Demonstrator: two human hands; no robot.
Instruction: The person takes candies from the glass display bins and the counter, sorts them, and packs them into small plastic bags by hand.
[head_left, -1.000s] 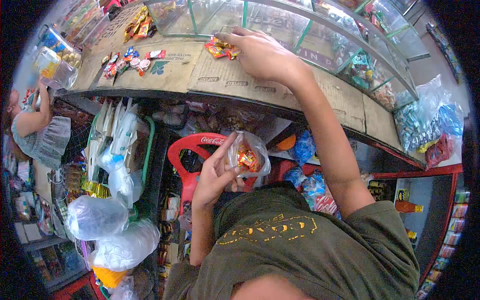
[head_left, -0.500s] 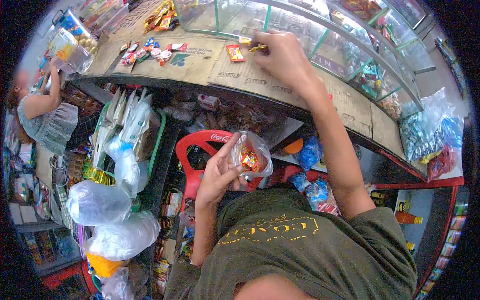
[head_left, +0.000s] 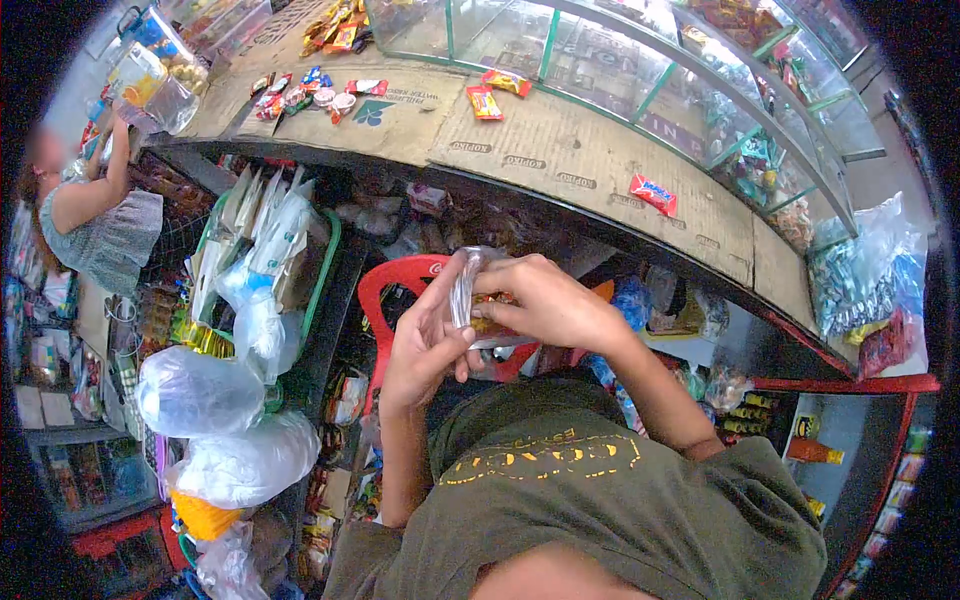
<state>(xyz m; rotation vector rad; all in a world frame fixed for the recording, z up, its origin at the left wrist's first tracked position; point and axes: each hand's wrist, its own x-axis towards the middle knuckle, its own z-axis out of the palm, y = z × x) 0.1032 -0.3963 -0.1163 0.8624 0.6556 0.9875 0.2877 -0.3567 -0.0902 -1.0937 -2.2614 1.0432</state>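
My left hand grips a clear plastic bag in front of my shirt, below the counter edge. Wrapped candies show inside the bag. My right hand is at the bag's mouth with its fingers bent inward and partly inside; whatever those fingertips hold is hidden. On the cardboard-covered counter above, a red-and-yellow candy lies near an orange-and-yellow candy. Farther right is a red candy. Mixed small candies and a yellow candy pile lie at the left.
Glass display cases line the counter's back. A red chair stands below the counter. Stuffed plastic bags hang at lower left. A person is at far left, and a bag of blue-green packets sits right.
My right hand has come down from the counter to the bag's mouth. Fewer candies lie near the glass than a second ago. The red candy at right is now uncovered.
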